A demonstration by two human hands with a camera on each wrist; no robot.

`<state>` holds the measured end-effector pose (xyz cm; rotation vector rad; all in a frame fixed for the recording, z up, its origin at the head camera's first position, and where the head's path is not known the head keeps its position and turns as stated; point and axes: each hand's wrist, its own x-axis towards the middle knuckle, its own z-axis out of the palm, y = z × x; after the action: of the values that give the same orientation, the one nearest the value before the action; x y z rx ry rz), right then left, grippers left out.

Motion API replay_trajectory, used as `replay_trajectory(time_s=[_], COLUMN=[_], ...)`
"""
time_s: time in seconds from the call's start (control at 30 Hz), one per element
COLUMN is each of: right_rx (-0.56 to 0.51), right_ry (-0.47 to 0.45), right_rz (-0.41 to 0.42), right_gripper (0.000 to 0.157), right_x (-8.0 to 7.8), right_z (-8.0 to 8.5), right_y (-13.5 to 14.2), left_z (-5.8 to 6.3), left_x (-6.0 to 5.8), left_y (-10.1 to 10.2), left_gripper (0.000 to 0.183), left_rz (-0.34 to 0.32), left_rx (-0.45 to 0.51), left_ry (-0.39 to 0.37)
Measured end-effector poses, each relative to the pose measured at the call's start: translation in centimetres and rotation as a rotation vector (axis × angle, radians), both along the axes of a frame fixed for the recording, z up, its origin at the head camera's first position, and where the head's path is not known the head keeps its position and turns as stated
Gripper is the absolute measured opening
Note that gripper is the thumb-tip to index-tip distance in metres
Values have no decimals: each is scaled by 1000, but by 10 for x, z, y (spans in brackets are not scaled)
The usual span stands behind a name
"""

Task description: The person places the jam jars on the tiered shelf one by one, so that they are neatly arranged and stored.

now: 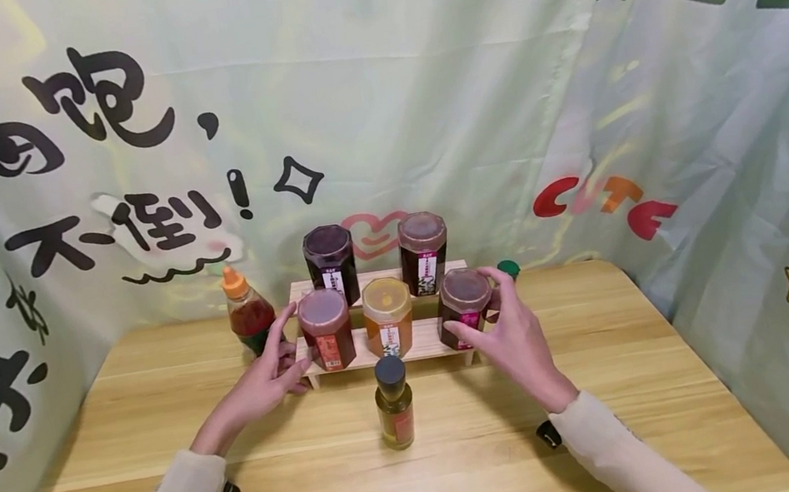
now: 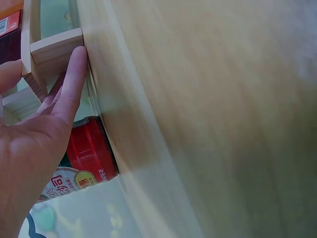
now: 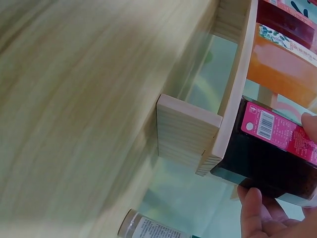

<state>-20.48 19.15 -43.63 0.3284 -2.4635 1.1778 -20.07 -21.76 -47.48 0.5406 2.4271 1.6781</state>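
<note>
A two-tier wooden rack (image 1: 420, 349) carries several faceted jars. My right hand (image 1: 512, 330) grips the dark jar (image 3: 267, 153) with the pink label at the right end of the lower tier, thumb in front and fingers round its far side. That jar stands at the shelf edge in the right wrist view. At the rack's left end, my left hand (image 1: 273, 381) touches the wood with fairly straight fingers (image 2: 72, 84), its thumb at the shelf board. The reddish jar (image 1: 327, 331) is nearest to it. An amber jar (image 1: 389, 318) sits mid-tier.
Two dark jars, a left one (image 1: 330, 263) and a right one (image 1: 425, 254), stand on the upper tier. A black-capped bottle (image 1: 395, 405) is in front of the rack. An orange-capped sauce bottle (image 1: 250, 312) stands left, a green-capped bottle (image 1: 509, 268) right. A printed cloth hangs behind.
</note>
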Motion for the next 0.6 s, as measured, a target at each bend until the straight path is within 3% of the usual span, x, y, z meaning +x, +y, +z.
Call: replay_trajectory(time_s=[0.47,0.6], right_rx=[0,8], right_ry=[-9,-28], right_rz=[49,67], right_gripper=[105,110], right_x=[-3,-3], right_z=[-2,-4], right_y=[-3,0], left_z=[-3,-1], left_x=[1,5], left_y=[-5,-5], left_gripper=[95,92], left_rz=[16,40], left_rx=[3,-33], left_ry=[1,28])
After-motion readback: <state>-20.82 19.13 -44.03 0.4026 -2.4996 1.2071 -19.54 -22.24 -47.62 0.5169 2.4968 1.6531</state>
